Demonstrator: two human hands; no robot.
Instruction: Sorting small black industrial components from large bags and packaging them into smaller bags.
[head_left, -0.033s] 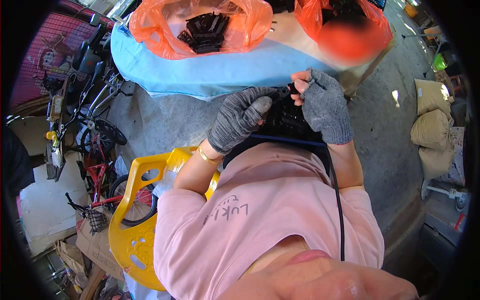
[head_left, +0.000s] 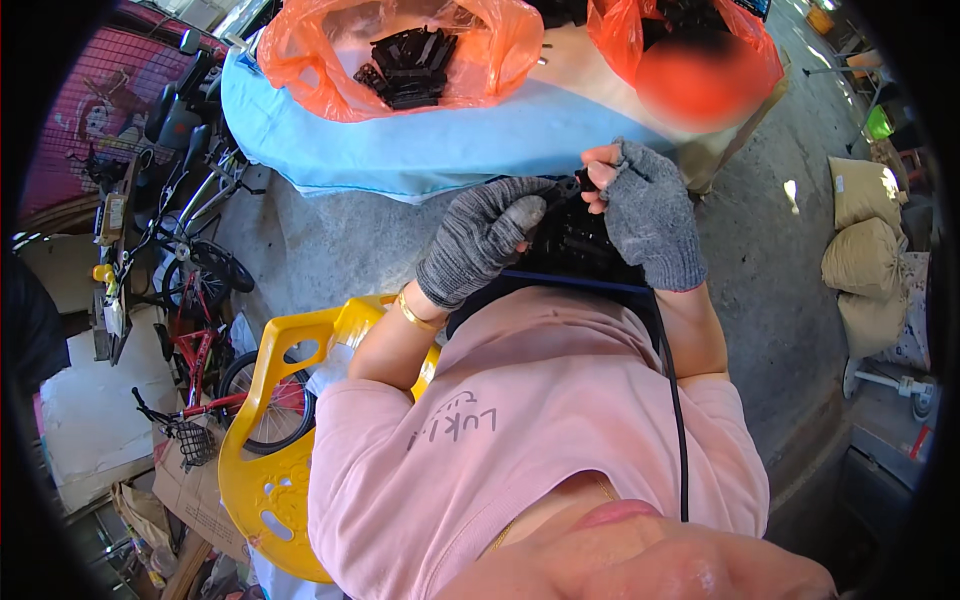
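My left hand (head_left: 488, 238), in a grey knit glove with bare fingertips, is closed on a small black plastic part (head_left: 568, 187) above my lap. My right hand (head_left: 652, 218), gloved alike, pinches the far end of the black part between thumb and fingers. The two hands nearly meet there, and the part's exact shape is too small and dark to tell. Beneath them, a dark heap of glossy black pieces (head_left: 572, 240) rests on my lap behind a blue edge (head_left: 580, 282); the hands hide some of it.
Ahead stands a table with a light blue cloth (head_left: 400, 150). On it, an orange plastic bag (head_left: 310, 75) holds several black parts (head_left: 412, 65); a red bag (head_left: 615, 45) sits to its right. A yellow chair (head_left: 245, 470), bicycles (head_left: 205, 350) and sacks (head_left: 865, 255) surround me.
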